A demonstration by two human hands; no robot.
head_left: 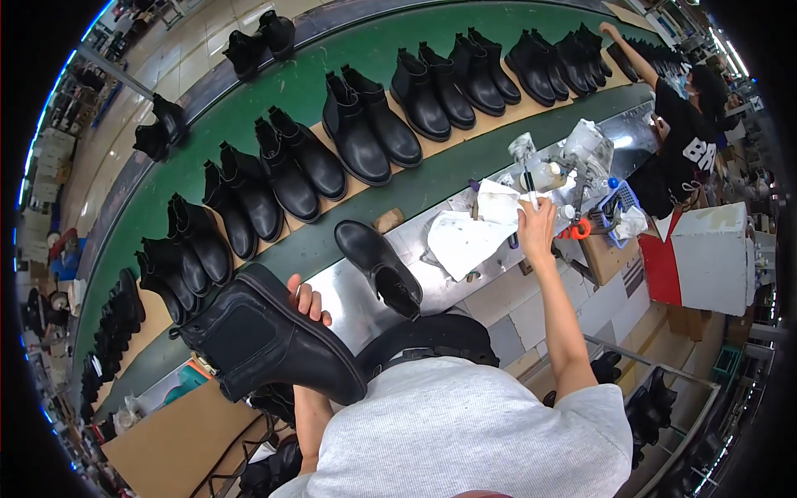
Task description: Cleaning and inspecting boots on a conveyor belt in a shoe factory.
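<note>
My left hand point(309, 300) is wrapped round a black ankle boot point(266, 332), fingers over the edge of its sole. The boot lies tilted on its side in front of my left forearm, with an elastic side panel facing up. My right hand point(539, 226) reaches over the metal bench and closes on a slim dark-handled brush point(529, 179) with a pale, smeared head. White cloths point(466, 242) lie just left of that hand. Another black boot point(375, 257) rests on the bench edge between my hands, its opening toward me.
Pairs of black boots point(361, 137) stand in a long row on cardboard along the green conveyor belt point(320, 62). Bottles point(544, 176), an orange tape roll point(574, 229) and a blue-purple basket point(618, 207) crowd the bench's right side. A co-worker point(685, 133) reaches toward the belt at far right.
</note>
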